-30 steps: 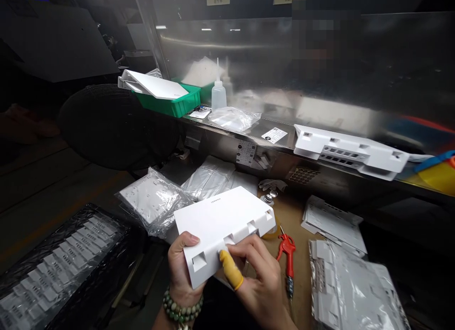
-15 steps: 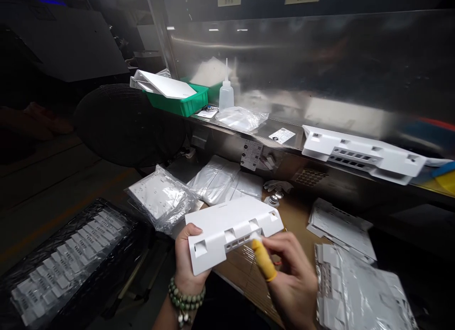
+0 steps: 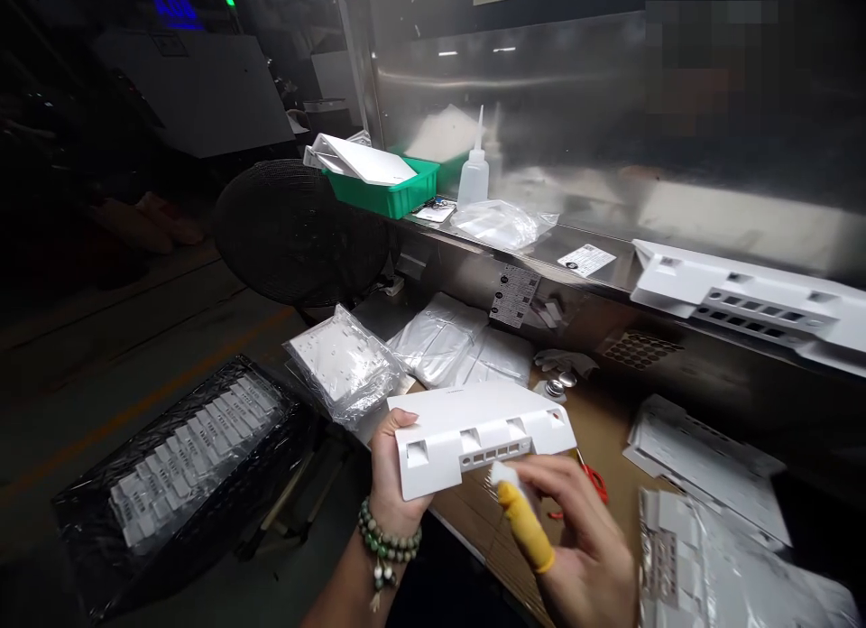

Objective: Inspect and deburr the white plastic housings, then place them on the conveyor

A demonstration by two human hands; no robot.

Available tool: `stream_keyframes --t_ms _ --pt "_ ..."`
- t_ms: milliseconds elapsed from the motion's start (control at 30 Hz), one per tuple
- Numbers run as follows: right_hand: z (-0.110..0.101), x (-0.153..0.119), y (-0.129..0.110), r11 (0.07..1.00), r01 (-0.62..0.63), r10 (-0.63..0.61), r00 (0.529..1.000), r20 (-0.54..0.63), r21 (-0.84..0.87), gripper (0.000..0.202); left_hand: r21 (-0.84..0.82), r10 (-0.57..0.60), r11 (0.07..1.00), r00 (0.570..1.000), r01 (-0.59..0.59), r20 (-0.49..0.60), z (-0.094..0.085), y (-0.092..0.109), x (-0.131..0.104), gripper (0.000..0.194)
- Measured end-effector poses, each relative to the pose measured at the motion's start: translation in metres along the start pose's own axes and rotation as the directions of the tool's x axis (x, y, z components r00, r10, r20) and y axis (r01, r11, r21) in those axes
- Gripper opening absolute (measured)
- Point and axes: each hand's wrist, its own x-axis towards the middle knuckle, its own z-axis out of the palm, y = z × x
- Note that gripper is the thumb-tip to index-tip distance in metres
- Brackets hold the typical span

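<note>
A white plastic housing (image 3: 439, 447) with a row of port openings along its front edge is held up over the bench. My left hand (image 3: 396, 475), with a beaded bracelet at the wrist, grips its left end, thumb on top. Just below and right of the ports is my right hand (image 3: 575, 529), a yellow cover on its thumb. It pinches a small white wad (image 3: 504, 473) between thumb and fingers, close to the housing's front edge. The palm side of my right hand is partly hidden.
Bagged white panels (image 3: 345, 362) lie left of the housing, wrapped parts (image 3: 460, 344) behind it. Red-handled scissors (image 3: 595, 484) are behind my right hand. More white housings (image 3: 710, 466) lie at right. The shelf holds a green bin (image 3: 385, 195) and a bottle (image 3: 473, 179). A black-lined crate (image 3: 87, 511) stands lower left.
The view has turned left, so everything sits further right. My right hand with the white wad has come slightly down and away from the port row. The left hand keeps its hold.
</note>
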Motion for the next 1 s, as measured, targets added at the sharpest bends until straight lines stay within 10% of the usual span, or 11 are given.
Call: stream_keyframes --t_ms 300,467,567,667,733,1000 --pt "0.04 0.012 -0.018 0.975 0.214 -0.222 0.956 0.191 0.062 0.023 -0.025 -0.119 0.993 0.993 0.119 0.026 0.004 -0.018 -0.005 0.058" --pt "0.022 0.009 -0.026 0.95 -0.083 -0.024 0.942 0.335 0.3 0.013 0.006 -0.118 0.993 0.993 0.118 0.02 -0.005 -0.012 0.003 0.06" --pt "-0.009 0.007 -0.013 0.913 -0.227 0.208 0.974 0.094 0.34 0.011 0.046 -0.058 0.998 0.985 0.051 0.162 -0.016 -0.001 0.013 0.06" --pt "-0.039 0.01 0.019 0.872 -0.23 0.42 0.805 -0.419 0.432 0.018 0.041 0.021 0.998 0.901 -0.044 0.434 -0.031 0.012 0.023 0.069" --pt "-0.052 0.014 0.042 0.814 -0.209 0.531 0.645 -0.549 0.542 0.019 0.036 0.027 0.998 0.834 -0.056 0.551 -0.04 0.019 0.027 0.077" --pt "-0.038 0.008 0.06 0.455 -0.478 0.81 0.573 -0.127 0.751 0.036 0.097 0.03 0.99 0.836 -0.1 0.548 -0.048 0.02 0.027 0.093"
